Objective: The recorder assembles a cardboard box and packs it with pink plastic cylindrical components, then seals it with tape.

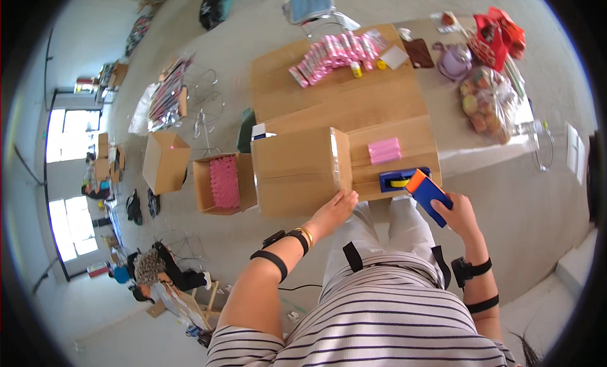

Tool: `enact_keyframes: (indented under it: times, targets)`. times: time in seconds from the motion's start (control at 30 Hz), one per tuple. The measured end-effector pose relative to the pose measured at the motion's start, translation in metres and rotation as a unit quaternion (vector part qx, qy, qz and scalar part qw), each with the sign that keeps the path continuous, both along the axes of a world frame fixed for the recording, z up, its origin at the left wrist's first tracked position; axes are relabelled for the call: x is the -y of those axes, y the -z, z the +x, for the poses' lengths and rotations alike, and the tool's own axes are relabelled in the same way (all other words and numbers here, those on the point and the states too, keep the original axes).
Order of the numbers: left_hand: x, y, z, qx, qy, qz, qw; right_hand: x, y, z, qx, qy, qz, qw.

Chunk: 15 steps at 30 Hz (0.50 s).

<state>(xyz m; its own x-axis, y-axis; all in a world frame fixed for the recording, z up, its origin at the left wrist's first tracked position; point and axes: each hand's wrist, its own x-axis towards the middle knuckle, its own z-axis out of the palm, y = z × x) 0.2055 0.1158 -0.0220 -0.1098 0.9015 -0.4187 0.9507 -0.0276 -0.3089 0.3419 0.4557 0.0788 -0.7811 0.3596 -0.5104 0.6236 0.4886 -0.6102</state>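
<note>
A closed cardboard box [294, 171], with shiny clear tape along its right edge, stands at the table's near side. My left hand [338, 209] is closed on its near right corner, the fingers against the cardboard. To the right, my right hand [458, 214] grips a flat blue box with an orange end [432, 199], held tilted above the table's front edge. Just left of it sits a blue tape dispenser [395, 180] with a yellow roll. Behind the dispenser lies a small bundle of pink packets [384, 151].
Many pink wrapped packets [335, 54] lie at the table's far side beside a yellow-capped bottle [356, 70]. An open carton of pink items [222, 182] stands left. A bag of fruit [488, 104], a purple kettle [454, 60] and a red bag [496, 41] are right.
</note>
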Motion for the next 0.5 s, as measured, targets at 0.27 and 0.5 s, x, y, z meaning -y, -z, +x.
enact_keyframes:
  times: [0.27, 0.5]
  targets:
    - [0.074, -0.043, -0.040, 0.115, -0.400, 0.222, 0.881, 0.017, -0.018, -0.040, 0.005, -0.022, 0.022, 0.999]
    - [0.173, 0.034, -0.062, 0.173, -0.714, 0.422, 0.531, 0.093, -0.023, -0.110, 0.018, -0.086, 0.008, 0.996]
